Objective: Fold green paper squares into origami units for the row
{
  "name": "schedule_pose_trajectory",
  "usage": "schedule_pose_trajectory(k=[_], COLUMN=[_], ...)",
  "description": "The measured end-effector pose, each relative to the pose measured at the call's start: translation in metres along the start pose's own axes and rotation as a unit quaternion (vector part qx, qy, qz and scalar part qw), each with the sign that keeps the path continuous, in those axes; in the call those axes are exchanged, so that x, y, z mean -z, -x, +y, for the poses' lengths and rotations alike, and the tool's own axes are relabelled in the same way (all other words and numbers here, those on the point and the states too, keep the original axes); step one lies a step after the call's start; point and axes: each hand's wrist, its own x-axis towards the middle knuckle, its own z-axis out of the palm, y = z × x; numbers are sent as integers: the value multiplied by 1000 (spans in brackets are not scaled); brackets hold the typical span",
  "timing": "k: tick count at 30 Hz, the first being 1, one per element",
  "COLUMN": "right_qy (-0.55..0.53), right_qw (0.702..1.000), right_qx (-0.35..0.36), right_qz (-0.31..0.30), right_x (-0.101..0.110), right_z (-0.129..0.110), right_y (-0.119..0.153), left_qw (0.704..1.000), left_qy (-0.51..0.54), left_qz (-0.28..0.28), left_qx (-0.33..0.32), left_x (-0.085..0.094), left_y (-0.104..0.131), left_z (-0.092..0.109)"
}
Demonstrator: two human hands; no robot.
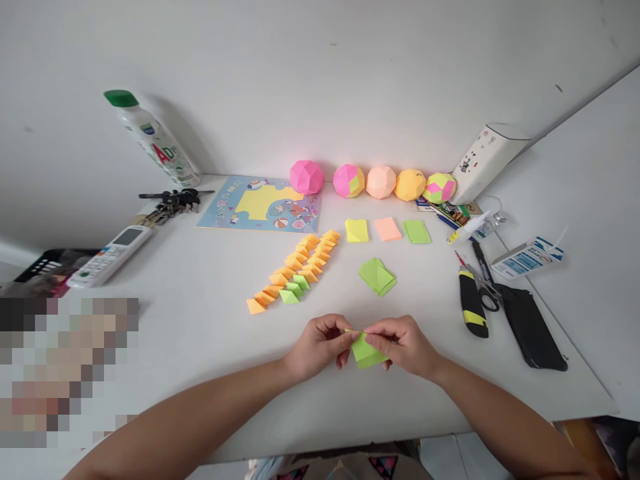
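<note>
Near the table's front edge, a green paper square (369,353) is pinched between both hands. My left hand (325,343) grips its upper left corner with thumb and fingers. Along its top and right side, my right hand (397,343) holds the same sheet, thumb across the front. Just beyond lies a loose pile of green paper squares (377,277). To the left stand rows of folded orange paper pieces (280,275), with several folded green pieces (295,289) at the near end of one row.
Yellow (357,231), peach (388,229) and green paper stacks (417,231) lie behind. Several paper balls (381,182) line the wall beside a puzzle board (270,203). A bottle (157,143), keys (173,203) and remote (110,256) stand left; a cutter (473,303), scissors (489,293) and black pouch (534,327) lie right.
</note>
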Motion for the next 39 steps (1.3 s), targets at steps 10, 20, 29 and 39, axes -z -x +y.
schedule_pose_trajectory(k=[10,20,29,39], right_qy=[-60,-74,-78,-53], right_qw=[997,996,996,998], right_qx=[-39,-51,-51,-45], right_qz=[-18,-9,-12,-7], right_x=[1,5,-3,-7], right_z=[-1,4,7,10], right_y=[-2,-4,-4,-4], left_qw=[1000,996,999,998], left_qy=[-10,77,-36,-62], left_qz=[3,38,11,21], left_qx=[-10,-14,7,9], left_x=[1,-1,-3,-6], left_y=[2,-1,-3,-4], left_z=[2,5,1,5])
